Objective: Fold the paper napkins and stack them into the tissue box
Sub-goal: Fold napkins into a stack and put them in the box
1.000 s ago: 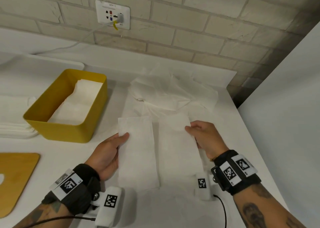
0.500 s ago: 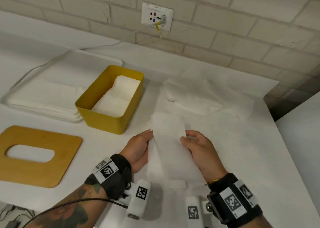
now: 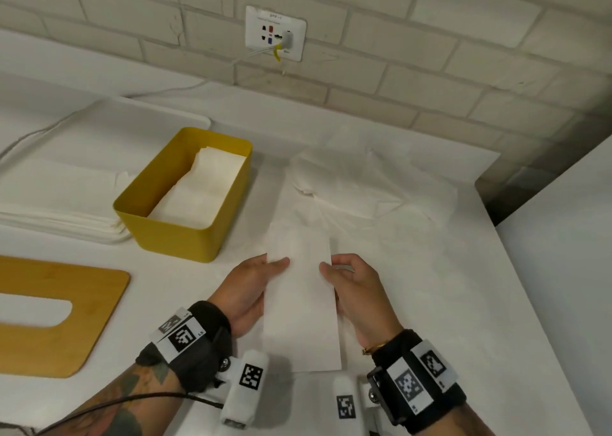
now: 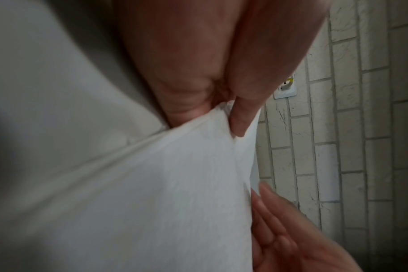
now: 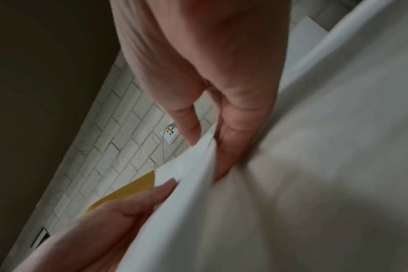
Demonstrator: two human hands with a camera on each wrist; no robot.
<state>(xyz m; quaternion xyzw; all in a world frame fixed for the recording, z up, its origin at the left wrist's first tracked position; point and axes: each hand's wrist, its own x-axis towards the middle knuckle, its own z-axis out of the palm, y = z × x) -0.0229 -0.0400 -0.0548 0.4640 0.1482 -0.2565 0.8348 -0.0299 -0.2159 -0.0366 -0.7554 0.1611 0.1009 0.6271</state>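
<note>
A folded white napkin [image 3: 303, 299] is held above the white table between both hands. My left hand [image 3: 256, 280] pinches its left edge, thumb on top. My right hand [image 3: 347, 278] pinches its right edge. In the left wrist view the napkin [image 4: 151, 184] bunches under my left thumb. In the right wrist view the napkin [image 5: 198, 193] sits between my right thumb and fingers. The yellow tissue box [image 3: 185, 197] stands to the left with folded napkins [image 3: 202, 190] inside. A loose heap of unfolded napkins [image 3: 364, 187] lies behind the hands.
A wooden lid with an oval slot [image 3: 49, 313] lies at the front left. A white tray with stacked napkins [image 3: 59, 197] sits far left. A brick wall with a socket [image 3: 275, 33] is behind. The table edge drops off at right [image 3: 490, 210].
The napkin's two halves, spread flat a second ago, have been brought together into one narrow strip and lifted between both hands. The head view has swung left.
</note>
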